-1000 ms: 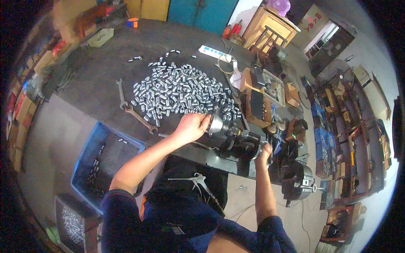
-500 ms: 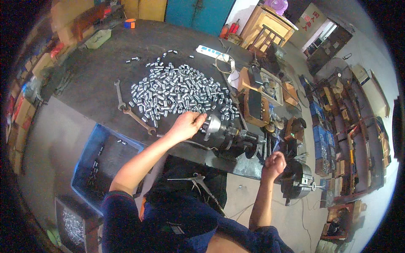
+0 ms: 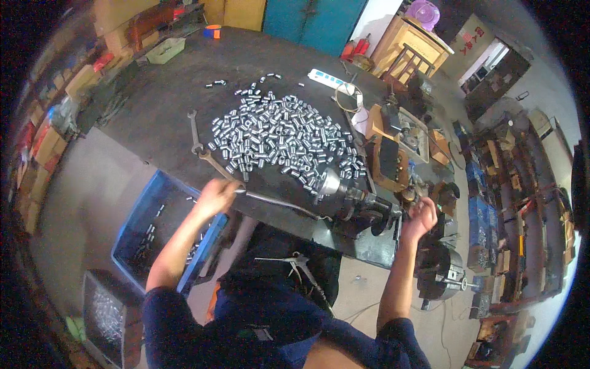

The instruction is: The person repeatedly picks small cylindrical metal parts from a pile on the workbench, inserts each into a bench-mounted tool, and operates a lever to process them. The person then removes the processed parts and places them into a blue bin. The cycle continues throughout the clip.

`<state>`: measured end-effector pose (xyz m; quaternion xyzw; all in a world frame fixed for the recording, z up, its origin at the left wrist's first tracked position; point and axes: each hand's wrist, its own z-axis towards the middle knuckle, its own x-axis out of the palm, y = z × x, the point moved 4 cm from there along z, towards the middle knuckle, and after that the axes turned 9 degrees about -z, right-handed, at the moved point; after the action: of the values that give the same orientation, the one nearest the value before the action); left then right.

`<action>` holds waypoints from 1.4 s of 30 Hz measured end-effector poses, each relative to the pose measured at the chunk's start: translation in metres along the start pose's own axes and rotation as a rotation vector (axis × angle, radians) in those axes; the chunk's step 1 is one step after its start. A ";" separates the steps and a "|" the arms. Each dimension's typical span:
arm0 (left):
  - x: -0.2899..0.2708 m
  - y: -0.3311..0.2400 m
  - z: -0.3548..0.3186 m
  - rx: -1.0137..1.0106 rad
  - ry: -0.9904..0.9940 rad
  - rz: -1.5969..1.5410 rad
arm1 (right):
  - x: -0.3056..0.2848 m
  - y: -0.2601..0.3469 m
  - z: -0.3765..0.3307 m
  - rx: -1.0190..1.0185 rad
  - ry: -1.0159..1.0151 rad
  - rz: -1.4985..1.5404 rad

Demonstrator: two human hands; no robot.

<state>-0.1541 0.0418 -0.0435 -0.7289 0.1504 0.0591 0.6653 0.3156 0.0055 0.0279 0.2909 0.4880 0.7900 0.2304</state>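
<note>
My left hand point(image 3: 218, 196) is closed at the table's front edge, above the blue bin point(image 3: 126, 237). Something small and shiny shows at its fingertips, next to the end of a thin metal rod point(image 3: 283, 203); I cannot tell which it grips. My right hand point(image 3: 422, 219) is curled closed beside the right end of a bench fixture, and what its fingers hold, if anything, is hidden. The fixture's round metal chuck point(image 3: 330, 183) faces a big heap of short metal sleeves point(image 3: 276, 135) on the dark table.
Two wrenches, one grey point(image 3: 195, 132) and one brownish point(image 3: 215, 166), lie left of the heap. A white power strip point(image 3: 332, 81) is behind it. An air blow gun point(image 3: 295, 261) lies near my lap. A dark round machine part point(image 3: 439, 270) stands at right.
My left hand has moved left from the chuck to the table edge by the bin. My right hand has risen slightly, away from me. The whole view has shifted a little.
</note>
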 end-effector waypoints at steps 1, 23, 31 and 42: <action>-0.020 0.029 -0.011 -0.135 -0.058 0.124 | -0.007 0.009 -0.009 -0.004 0.040 0.044; 0.103 -0.030 0.076 0.565 -0.060 0.871 | -0.048 -0.084 -0.054 0.388 0.012 -0.090; 0.098 -0.035 0.083 0.355 0.089 0.076 | -0.059 -0.079 -0.064 0.335 0.059 0.001; 0.110 -0.088 0.053 0.248 0.442 -0.632 | -0.050 -0.070 -0.068 0.333 0.005 -0.013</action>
<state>-0.0176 0.0850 0.0030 -0.6486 0.0642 -0.3252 0.6852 0.3104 -0.0410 -0.0708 0.3197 0.6147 0.6975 0.1829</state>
